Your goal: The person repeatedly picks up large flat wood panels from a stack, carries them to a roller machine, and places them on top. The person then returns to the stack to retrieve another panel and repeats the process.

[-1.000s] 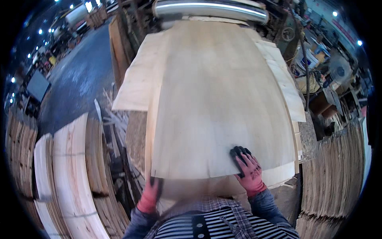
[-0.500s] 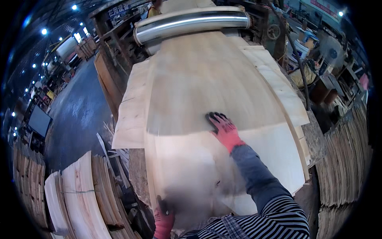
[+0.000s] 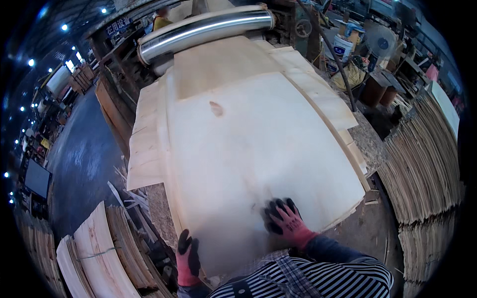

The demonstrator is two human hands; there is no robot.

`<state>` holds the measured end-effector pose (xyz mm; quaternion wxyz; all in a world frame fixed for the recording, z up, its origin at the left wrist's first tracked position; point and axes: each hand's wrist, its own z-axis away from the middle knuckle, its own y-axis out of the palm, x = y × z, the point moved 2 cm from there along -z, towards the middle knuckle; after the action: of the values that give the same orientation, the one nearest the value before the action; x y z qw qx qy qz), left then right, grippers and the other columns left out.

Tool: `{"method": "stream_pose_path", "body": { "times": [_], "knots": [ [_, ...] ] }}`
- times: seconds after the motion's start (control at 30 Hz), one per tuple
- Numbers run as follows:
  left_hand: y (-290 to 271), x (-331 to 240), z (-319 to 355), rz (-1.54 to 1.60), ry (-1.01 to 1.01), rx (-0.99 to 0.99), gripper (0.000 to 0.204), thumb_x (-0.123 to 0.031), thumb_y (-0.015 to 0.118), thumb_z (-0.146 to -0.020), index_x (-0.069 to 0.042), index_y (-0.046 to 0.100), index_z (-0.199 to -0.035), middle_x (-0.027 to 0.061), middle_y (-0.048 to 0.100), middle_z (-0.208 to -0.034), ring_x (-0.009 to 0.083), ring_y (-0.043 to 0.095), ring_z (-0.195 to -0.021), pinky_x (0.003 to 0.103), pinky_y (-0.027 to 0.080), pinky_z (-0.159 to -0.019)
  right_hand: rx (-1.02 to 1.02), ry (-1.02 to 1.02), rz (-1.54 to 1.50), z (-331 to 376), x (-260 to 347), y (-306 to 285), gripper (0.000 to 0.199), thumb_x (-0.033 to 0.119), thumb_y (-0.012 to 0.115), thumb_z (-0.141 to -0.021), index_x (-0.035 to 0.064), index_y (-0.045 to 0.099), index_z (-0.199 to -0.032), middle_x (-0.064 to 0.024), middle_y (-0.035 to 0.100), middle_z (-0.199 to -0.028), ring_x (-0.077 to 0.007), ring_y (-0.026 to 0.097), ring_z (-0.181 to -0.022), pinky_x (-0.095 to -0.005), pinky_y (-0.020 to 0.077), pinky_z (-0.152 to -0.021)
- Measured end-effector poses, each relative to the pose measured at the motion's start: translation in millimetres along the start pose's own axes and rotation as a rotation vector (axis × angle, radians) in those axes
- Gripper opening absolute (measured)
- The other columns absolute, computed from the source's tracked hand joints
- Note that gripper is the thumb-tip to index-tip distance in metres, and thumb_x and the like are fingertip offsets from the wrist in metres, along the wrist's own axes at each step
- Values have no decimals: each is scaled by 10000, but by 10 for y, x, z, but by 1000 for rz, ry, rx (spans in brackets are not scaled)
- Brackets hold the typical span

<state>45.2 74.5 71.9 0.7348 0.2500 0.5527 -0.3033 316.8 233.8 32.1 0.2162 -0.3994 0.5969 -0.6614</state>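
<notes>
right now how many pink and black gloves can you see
2: one on the left hand, by the near left edge of the pale wood sheet; one on the right hand, over the sheet's near part. Others may be hidden.

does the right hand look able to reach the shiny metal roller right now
Probably not: the right hand is at the near end of the pale sheet, with a darker sheet beyond, before the roller.
</notes>
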Motion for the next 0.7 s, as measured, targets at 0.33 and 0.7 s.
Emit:
{"method": "stream_pose_path", "body": {
  "times": [0.33,0.7],
  "knots": [
    [464,-1062,294,186,28,237,276,-115,499,-816,24,551,-1050,101,608,-878,193,599,-788,282,489,-669,-68,-143,-125,595,253,-549,678,413,654,-587,111,494,-1172,-188,406,-1225,-350,326,-1194,-509,207,-1018],
    [-159,-218,-224,-417,301,200,369,-226,545,-790,-48,520,-1112,135,542,-1094,264,544,-966,355,448,-800,-279,-185,-20,-201,71,-1038,496,367,567,-718,113,520,-1142,-128,526,-1123,-268,488,-1056,-407,363,-930]
  ]
}}
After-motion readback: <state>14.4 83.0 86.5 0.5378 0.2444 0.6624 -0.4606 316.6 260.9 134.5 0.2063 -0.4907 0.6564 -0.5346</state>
